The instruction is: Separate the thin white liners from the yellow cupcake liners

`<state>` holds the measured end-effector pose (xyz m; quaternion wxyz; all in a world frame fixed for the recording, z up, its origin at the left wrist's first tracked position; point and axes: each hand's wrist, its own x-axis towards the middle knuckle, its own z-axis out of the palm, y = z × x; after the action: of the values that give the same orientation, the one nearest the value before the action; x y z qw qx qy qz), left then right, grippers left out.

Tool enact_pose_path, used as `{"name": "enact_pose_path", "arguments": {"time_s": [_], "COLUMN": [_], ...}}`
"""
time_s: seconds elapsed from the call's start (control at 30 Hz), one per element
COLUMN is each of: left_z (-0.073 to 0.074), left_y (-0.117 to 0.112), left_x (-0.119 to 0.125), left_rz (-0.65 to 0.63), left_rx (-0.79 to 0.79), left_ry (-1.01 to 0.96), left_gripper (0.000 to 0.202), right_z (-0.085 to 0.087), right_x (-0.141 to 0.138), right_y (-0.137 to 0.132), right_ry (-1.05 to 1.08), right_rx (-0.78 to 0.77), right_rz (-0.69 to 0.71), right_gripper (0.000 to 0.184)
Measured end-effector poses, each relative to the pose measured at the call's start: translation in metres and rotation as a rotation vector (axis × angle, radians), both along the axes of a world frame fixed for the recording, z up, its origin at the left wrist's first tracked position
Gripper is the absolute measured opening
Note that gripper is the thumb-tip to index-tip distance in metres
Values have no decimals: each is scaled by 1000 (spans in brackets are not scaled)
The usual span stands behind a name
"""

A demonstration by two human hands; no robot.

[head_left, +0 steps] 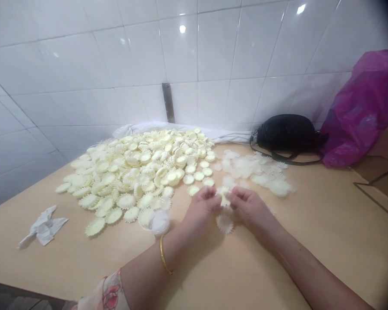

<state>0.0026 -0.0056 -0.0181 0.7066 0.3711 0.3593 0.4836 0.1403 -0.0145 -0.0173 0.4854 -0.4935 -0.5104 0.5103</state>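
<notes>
Fingertips (213, 193) of both hands meet on a small scalloped disc (224, 199), pinching it from either side just above the table (313, 254). The left hand (202, 209) and right hand (250, 213) curl inward, close together, with the disc showing in the narrow gap between them. Both forearms lie low, reaching in from the near edge, with a gold bangle (163, 255) on the left wrist and a floral sleeve (105, 292) farther up that arm. A whiter disc (225, 224) lies flat just below the hands. Everything else sits around the cream heap (139, 172) of similar discs: the hands are just to its right, a paler heap (252, 168) lies farther right, and a crumpled tissue (43, 226) lies to its left. A white cloth (168, 128) runs behind it against the tiled wall (181, 51), while a black bag (286, 133) and a magenta plastic bag (362, 112) stand off beyond its right side.
</notes>
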Motion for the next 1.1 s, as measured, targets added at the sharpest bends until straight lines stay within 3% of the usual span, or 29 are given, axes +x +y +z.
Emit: {"name": "enact_pose_path", "arguments": {"time_s": [0.17,0.3,0.47,0.63,0.7,0.8,0.9,1.0,1.1], "left_z": [-3,-1,2,0,1,2,-1,-6,-7], "left_y": [0,-2,-2,1,1,-1,-1,2,3], "left_x": [0,2,1,-1,-1,0,0,-1,-1], "left_rz": [116,179,118,31,18,-21,-47,8,43], "left_rx": [144,196,118,47,17,-12,15,30,39], "left_ry": [148,217,180,84,55,30,22,84,99], "left_gripper": [14,10,26,18,19,27,26,19,16], "right_z": [1,-3,0,6,5,4,4,5,5], "right_x": [-3,-1,3,3,2,-2,-5,-3,0], "right_y": [-3,-2,-1,-1,-3,-6,-10,-9,-5], "right_ry": [113,-28,-181,-268,-366,-659,-829,-704,-440], "right_rx": [-34,-10,83,126,217,509,648,503,315], "right_rz": [130,54,58,4,-44,-146,-110,-27,-28], "right_gripper": [32,34,38,37,32,21,16,10,20]}}
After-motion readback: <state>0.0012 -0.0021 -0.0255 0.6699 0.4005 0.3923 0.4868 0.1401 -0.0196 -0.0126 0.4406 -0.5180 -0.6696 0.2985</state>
